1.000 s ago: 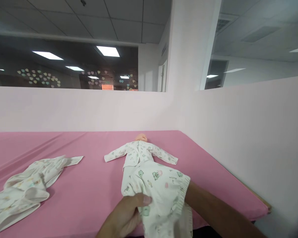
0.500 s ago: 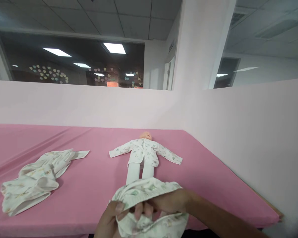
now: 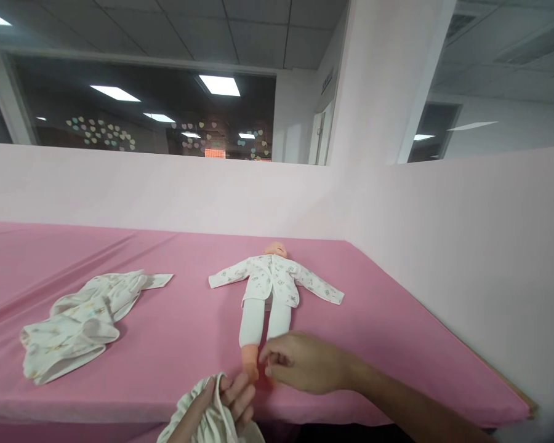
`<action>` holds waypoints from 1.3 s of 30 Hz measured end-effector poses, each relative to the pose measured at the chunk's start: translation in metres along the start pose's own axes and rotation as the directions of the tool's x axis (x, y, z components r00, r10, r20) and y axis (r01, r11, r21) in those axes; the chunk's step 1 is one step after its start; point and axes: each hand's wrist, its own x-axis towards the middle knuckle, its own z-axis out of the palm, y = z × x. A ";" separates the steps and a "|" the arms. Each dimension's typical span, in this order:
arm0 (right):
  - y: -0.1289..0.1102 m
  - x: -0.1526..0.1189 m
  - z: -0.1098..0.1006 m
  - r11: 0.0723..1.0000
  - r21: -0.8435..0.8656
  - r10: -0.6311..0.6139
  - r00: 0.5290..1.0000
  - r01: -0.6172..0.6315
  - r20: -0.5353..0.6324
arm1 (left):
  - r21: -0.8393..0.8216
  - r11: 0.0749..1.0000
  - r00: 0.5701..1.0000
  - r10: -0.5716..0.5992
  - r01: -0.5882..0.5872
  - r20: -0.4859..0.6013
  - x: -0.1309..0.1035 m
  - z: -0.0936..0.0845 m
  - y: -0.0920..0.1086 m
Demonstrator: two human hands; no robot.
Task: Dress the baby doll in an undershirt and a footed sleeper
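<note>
A doll's head [image 3: 276,249] lies toward the wall; the doll wears a white patterned top [image 3: 271,277] with sleeves spread and white leggings [image 3: 252,321]. One orange foot [image 3: 250,362] shows at the near end. My left hand [image 3: 233,400] has a bunched white garment [image 3: 207,424] around it, with cloth between thumb and fingers, and its fingertips are by that foot. My right hand [image 3: 305,363] is curled at the end of the doll's other leg, hiding most of that foot; what its fingers grip is unclear.
A crumpled white patterned garment [image 3: 80,326] lies on the pink table cover [image 3: 166,351] at the left. Pale walls [image 3: 166,194] with windows above rise behind and at the right. The table's front edge runs below the hands.
The garment has moved down and left, gathered at my left hand. My right hand has come out of it and now curls by the doll's leg. One orange foot has come into view.
</note>
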 end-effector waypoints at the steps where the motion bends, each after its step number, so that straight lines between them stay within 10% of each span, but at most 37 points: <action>1: 0.002 0.008 0.000 0.995 -0.092 -0.046 0.998 0.041 -0.053 | 0.005 1.000 1.000 0.019 -0.018 -0.024 0.006 -0.005 -0.002; 7: 0.028 0.054 0.009 0.868 -0.470 -0.151 0.987 0.159 0.054 | 0.066 0.996 0.995 0.067 -0.062 -0.072 0.018 -0.022 -0.001; 14: 0.037 0.088 0.014 0.754 -0.616 -0.201 0.973 0.228 0.115 | 0.068 0.980 0.977 0.191 -0.185 -0.094 0.014 0.004 -0.007; 25: 0.020 0.086 -0.006 0.905 -0.350 -0.258 0.966 0.242 0.001 | -0.119 0.975 0.968 0.203 -0.186 0.150 -0.003 0.075 0.000; 28: 0.007 0.070 -0.010 0.947 -0.118 -0.281 0.948 0.299 0.151 | -0.124 0.977 0.973 0.191 -0.175 0.132 0.005 0.077 -0.003; 32: -0.014 0.048 -0.013 0.972 0.222 -0.119 0.974 0.075 0.193 | -0.129 0.984 0.978 0.145 -0.125 0.151 0.010 0.073 -0.001; 39: -0.023 0.049 0.013 0.999 0.037 -0.009 0.998 0.007 0.064 | -0.043 0.992 0.984 0.122 -0.117 0.131 0.006 0.066 0.002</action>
